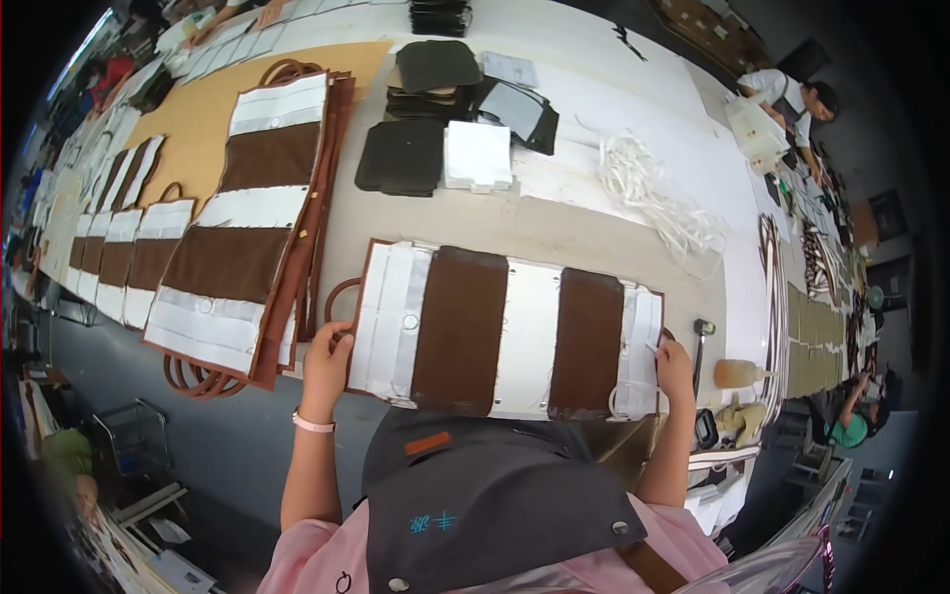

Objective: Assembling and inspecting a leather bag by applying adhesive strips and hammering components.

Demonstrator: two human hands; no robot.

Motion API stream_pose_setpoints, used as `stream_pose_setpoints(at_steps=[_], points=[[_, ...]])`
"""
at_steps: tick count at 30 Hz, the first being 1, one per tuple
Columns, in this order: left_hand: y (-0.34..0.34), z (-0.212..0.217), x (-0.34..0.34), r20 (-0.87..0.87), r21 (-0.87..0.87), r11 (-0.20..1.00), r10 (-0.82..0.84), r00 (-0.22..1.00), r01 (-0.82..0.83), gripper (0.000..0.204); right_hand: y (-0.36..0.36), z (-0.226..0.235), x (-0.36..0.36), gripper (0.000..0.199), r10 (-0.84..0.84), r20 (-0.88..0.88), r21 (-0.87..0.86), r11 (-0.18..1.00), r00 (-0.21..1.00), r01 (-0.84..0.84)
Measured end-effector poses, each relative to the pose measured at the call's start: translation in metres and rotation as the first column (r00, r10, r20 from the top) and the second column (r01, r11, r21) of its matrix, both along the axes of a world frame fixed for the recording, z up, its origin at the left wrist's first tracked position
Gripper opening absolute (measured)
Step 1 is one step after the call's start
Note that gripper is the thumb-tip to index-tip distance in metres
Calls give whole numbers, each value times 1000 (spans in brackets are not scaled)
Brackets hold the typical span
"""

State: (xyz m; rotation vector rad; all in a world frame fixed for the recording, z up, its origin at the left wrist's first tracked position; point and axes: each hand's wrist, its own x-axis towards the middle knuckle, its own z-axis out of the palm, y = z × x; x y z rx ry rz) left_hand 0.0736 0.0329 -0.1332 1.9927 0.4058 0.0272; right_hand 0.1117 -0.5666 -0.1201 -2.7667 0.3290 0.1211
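Observation:
A flat bag panel (505, 332) with brown and white bands lies across the table edge in front of me. My left hand (327, 364) grips its left end beside a brown strap loop (339, 294). At the panel's right end my right hand (675, 368) pinches the white band. To the left sits a stack of similar brown and white panels (247, 228) with brown handles sticking out.
Dark fabric pieces (404, 156) and a white piece (477, 155) lie beyond the panel, with white cord (658, 203) to the right. A hammer (701, 342) and a glue bottle (740, 373) sit near my right hand. More panels (119, 252) line the left. A person (787, 99) works far right.

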Motion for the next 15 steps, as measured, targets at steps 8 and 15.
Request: stream_pose_setpoints(at_steps=[8,15], points=[[0,17,-3,-94,63,998,13,995,-7,28,-27,78,-4,12,-511,183,555,759,840,341],[-36,77,21,-4,715,651,-360,933,254,50,53,185,6,11,-395,236,536,815,888,220]])
